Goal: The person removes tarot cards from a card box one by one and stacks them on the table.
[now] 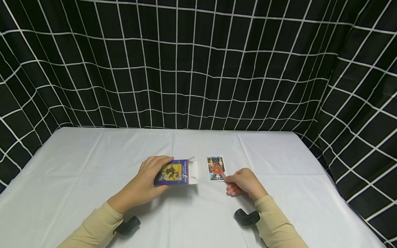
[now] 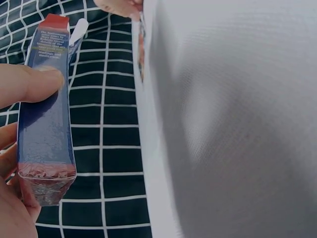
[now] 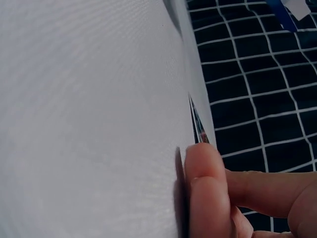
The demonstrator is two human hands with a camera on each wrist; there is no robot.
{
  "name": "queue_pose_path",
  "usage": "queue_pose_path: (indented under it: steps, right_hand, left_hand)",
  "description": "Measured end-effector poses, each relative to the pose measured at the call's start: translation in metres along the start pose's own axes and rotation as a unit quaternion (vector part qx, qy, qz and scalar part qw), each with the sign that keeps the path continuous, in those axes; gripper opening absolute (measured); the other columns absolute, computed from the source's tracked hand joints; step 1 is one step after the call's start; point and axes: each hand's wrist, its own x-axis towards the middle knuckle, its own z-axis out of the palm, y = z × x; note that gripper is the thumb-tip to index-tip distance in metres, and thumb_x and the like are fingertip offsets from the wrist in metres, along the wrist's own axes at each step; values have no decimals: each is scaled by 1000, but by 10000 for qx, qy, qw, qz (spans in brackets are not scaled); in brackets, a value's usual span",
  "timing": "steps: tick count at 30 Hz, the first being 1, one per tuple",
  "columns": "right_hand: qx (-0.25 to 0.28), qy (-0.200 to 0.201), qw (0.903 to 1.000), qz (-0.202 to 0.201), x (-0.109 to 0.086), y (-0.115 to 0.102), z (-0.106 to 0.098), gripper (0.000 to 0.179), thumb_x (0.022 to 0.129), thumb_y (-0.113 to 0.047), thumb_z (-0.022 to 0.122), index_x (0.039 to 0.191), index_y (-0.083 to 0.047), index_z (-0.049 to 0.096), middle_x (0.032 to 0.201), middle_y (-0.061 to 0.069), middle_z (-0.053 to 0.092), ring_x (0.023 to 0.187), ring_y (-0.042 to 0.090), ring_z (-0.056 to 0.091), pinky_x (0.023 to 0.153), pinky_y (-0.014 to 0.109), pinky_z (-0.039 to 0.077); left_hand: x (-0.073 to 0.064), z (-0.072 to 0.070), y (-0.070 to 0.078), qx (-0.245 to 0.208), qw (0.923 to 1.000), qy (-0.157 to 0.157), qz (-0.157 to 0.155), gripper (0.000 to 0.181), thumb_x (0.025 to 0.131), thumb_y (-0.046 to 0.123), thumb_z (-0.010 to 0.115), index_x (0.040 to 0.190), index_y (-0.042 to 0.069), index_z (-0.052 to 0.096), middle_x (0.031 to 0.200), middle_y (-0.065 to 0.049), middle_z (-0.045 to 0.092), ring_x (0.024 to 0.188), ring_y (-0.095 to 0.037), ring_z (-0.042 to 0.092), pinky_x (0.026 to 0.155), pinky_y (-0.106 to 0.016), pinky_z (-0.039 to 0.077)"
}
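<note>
My left hand (image 1: pixel 148 179) grips a blue and yellow tarot card box (image 1: pixel 172 172) above the table, thumb along one narrow side and fingers round the other. The box's white flap end (image 1: pixel 193 172) stands open towards the right; in the left wrist view its narrow blue side (image 2: pixel 47 119) faces me. My right hand (image 1: pixel 245 183) pinches the near right corner of a face-up tarot card (image 1: pixel 216 167) with a red figure on it. The right wrist view shows the card (image 3: pixel 199 128) edge-on, close to the tabletop; whether others lie under it, I cannot tell.
A white cloth (image 1: pixel 198 217) with fold creases covers the table. Black curtains with a white grid (image 1: pixel 192 65) stand behind it and at both sides. A dark curved device sits at the left wrist (image 1: pixel 128 225) and another at the right wrist (image 1: pixel 246 217).
</note>
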Motion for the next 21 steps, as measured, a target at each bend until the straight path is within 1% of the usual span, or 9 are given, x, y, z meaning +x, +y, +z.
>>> queue_pose_path:
  steps: [3, 12, 17, 21]
  right_hand:
    - [-44, 17, 10000, -16, 0, 0, 1, 18, 91, -7, 63, 76, 1, 56, 53, 0, 62, 45, 5, 62, 48, 21, 55]
    - [-156, 159, 9998, 4, -2, 0, 2, 15, 90, -6, 62, 78, 3, 57, 53, 1, 62, 43, 5, 60, 47, 20, 53]
    - [-154, 20, 9999, -29, -3, 0, 0, 16, 90, -7, 63, 79, 3, 59, 53, 1, 64, 44, 5, 61, 47, 20, 54]
    - [18, -49, 9999, -86, -2, -2, -4, 18, 91, -10, 65, 84, 7, 62, 55, 1, 66, 47, 6, 64, 50, 21, 55]
  left_hand:
    - [0, 0, 0, -8, 10000, 4, 18, 74, 79, 12, 81, 143, 6, 46, 142, -11, 53, 131, -30, 44, 112, -55, 32]
    - [1, 0, 1, 10, 10000, -1, 13, 74, 79, 13, 81, 143, 8, 46, 143, -11, 53, 130, -29, 44, 112, -55, 32]
    - [1, -1, 1, 22, 10000, 8, 9, 74, 79, 13, 81, 144, 7, 46, 143, -11, 53, 130, -29, 45, 111, -54, 32]
    - [0, -1, 1, 3, 10000, 19, -14, 74, 78, 12, 80, 143, 7, 46, 143, -11, 53, 129, -29, 45, 111, -55, 33]
